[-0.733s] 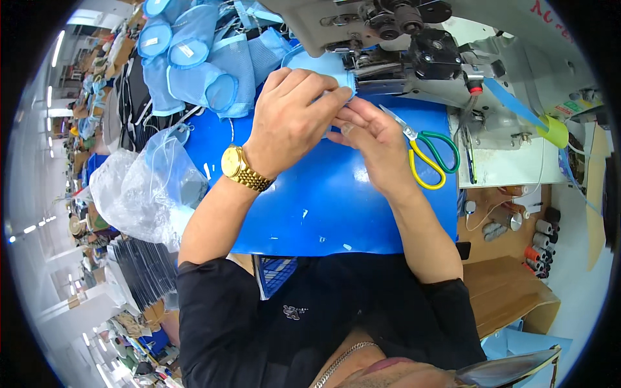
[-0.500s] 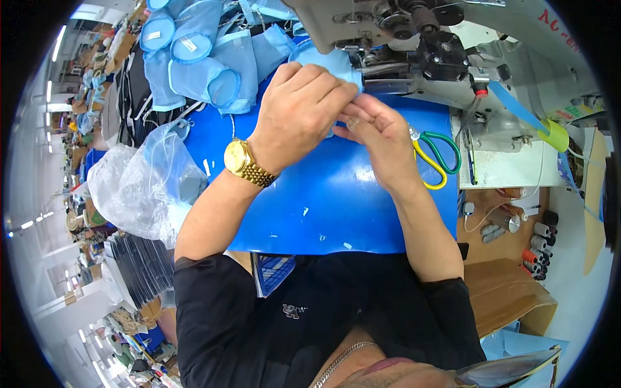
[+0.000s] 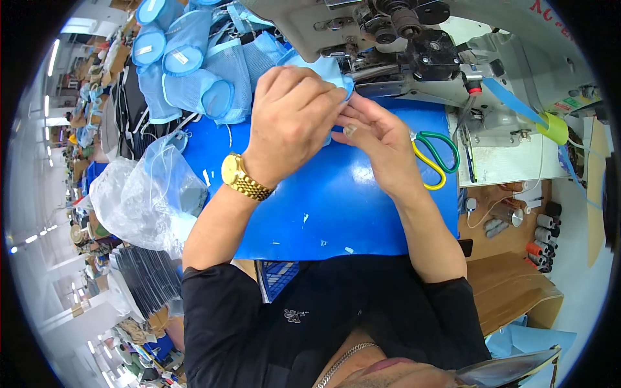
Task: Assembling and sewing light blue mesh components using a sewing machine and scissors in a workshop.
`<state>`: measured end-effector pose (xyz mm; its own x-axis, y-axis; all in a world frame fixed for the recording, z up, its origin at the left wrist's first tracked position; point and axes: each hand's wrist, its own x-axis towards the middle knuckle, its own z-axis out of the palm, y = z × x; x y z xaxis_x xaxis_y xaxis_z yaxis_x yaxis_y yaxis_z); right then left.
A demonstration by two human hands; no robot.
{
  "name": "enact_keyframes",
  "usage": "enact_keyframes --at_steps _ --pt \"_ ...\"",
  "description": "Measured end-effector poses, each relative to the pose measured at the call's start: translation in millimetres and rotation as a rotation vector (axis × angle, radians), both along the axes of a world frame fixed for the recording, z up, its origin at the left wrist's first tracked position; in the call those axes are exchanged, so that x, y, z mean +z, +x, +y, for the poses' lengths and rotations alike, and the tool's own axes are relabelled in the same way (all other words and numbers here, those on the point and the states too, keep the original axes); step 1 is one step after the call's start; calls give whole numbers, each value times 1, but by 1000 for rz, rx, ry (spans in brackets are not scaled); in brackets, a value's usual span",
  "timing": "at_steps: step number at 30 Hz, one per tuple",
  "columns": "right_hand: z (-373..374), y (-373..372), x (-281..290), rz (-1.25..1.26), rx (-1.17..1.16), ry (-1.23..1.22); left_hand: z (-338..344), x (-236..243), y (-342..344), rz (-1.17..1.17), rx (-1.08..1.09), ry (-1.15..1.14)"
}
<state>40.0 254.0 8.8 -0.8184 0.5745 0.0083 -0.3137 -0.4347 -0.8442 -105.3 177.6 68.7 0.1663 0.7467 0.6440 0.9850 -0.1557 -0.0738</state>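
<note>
A light-blue fabric piece (image 3: pixel 326 70) lies at the near side of the sewing machine's (image 3: pixel 436 57) metal parts, its far portion close under the machine head. My left hand (image 3: pixel 292 115) is closed on it from the left, back of the hand up, with its fingertips partly hidden. From the right, my right hand (image 3: pixel 376 137) meets it at the near edge of the fabric, thumb and fingers pinched together. What lies between those fingers is mostly covered, though blue cloth shows beside them. Scissors (image 3: pixel 435 158) with green and yellow handles rest just right of my right hand.
Several blue mesh pouches (image 3: pixel 217 68) are heaped at the far left of the blue table top (image 3: pixel 310 213). A clear plastic bag (image 3: pixel 142 197) bulges at its left edge. Blue tape (image 3: pixel 514 100) runs through a yellow-green ring (image 3: pixel 554 132) at right. Thread spools (image 3: pixel 544 234) stand lower right.
The whole view has shifted slightly. Both hands stay at the fabric by the machine, the left hand's fingers a little differently bent; the right hand keeps nearly the same pinch.
</note>
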Motion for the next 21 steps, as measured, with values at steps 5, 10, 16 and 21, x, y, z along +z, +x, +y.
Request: enact_keyframes --at_steps 5,10,16,21 --pt "5 -3 -4 30 60 -31 3 -3 7 23 27 -5" --pt "6 -4 -3 46 47 -34 0 0 15 15 63 -73" --pt "8 -4 -4 75 69 -106 7 -1 13 14 113 -29" --pt "7 -1 -5 42 53 -75 1 -5 8 0 81 -34"
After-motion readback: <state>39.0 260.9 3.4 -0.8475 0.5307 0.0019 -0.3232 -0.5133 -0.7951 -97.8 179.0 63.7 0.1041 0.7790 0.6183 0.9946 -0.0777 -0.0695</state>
